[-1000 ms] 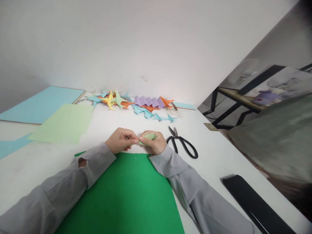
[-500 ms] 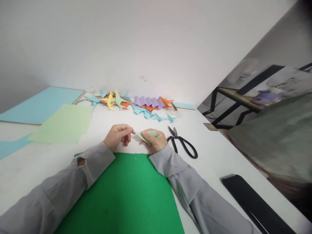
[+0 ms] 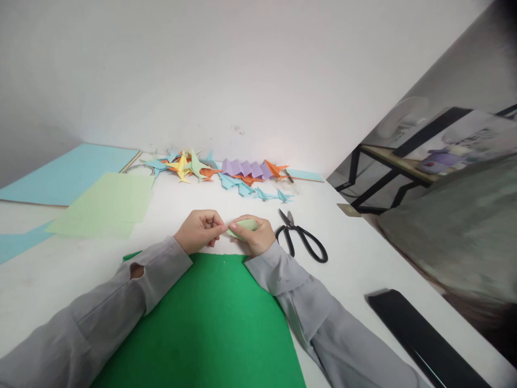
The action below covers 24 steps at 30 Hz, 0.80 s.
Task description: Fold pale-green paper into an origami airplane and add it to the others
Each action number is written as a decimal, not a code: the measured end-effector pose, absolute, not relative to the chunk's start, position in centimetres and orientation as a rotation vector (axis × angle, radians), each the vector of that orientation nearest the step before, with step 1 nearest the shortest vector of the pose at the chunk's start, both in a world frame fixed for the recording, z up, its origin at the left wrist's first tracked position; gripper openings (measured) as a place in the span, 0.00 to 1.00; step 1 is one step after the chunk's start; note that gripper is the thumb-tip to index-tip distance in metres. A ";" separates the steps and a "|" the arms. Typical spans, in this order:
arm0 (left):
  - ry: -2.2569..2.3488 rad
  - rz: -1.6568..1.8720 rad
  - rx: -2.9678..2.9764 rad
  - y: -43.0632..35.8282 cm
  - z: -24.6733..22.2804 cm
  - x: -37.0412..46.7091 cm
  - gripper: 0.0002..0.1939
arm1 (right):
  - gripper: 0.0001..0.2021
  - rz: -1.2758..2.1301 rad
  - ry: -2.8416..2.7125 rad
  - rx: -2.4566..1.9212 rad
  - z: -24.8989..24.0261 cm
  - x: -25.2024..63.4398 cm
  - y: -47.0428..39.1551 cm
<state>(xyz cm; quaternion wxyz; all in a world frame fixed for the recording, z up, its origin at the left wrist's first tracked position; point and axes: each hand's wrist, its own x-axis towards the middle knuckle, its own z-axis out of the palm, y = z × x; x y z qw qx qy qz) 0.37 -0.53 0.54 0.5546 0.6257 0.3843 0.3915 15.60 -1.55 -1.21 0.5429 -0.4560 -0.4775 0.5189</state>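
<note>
A small piece of folded light green paper [image 3: 247,224] is held above the table's middle. My right hand [image 3: 260,235] is closed around it, thumb on top, and covers part of it. My left hand [image 3: 204,229] pinches with thumb and forefinger at the paper's left tip, its other fingers curled in. Under both wrists lies a green mat [image 3: 210,318], its far edge just below the hands. Black-handled scissors [image 3: 302,234] rest with blades apart, right of my right hand.
Folded paper figures [image 3: 194,166] in several colours line the wall, beside a pleated purple strip [image 3: 246,169]. Light green sheets [image 3: 103,207] and a blue sheet [image 3: 72,172] lie at left. A long black object [image 3: 424,334] sits near the right table edge.
My left hand has shifted slightly right, and its thumb and forefinger have come together at the paper's tip. My right thumb has moved toward that tip. The paper stays in my right hand.
</note>
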 end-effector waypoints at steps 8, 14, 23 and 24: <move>0.932 0.810 1.556 -0.7 0.3 0.4 0.07 | 0.12 1.189 -1.255 -1.121 -1.4 16.0 -1.4; 0.902 0.817 1.545 -0.8 0.6 0.4 0.08 | 0.16 1.154 -1.241 -1.145 -1.4 15.8 -1.5; 0.924 0.789 1.571 -0.7 0.2 0.4 0.11 | 0.21 1.138 -1.247 -1.215 -1.0 15.7 -1.7; 0.919 0.789 1.570 -0.7 0.2 0.4 0.11 | 0.22 1.167 -1.214 -1.229 -1.1 15.7 -1.6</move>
